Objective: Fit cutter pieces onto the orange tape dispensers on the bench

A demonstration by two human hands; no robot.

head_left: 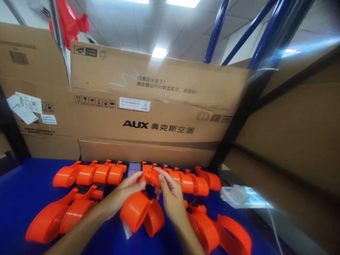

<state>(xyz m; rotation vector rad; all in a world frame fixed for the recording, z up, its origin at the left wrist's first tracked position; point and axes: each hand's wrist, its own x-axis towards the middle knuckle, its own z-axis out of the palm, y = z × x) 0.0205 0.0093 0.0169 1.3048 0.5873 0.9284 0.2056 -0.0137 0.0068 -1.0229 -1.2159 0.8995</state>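
One orange tape dispenser (138, 210) is held low over the front middle of the blue worktop (21, 191). Its top end is raised between both hands. The left hand (124, 193) and right hand (171, 198) meet at that end, with the fingers (160, 176) of each clamped on its small folded tip. The work looks best done with the left hand holding steady while the right fingertips make the fine moves, keeping the body clear of the finished dispensers (87, 174) lined up behind. A phone (134, 168) lies among them, and AUX cartons (159, 120) stand beyond.
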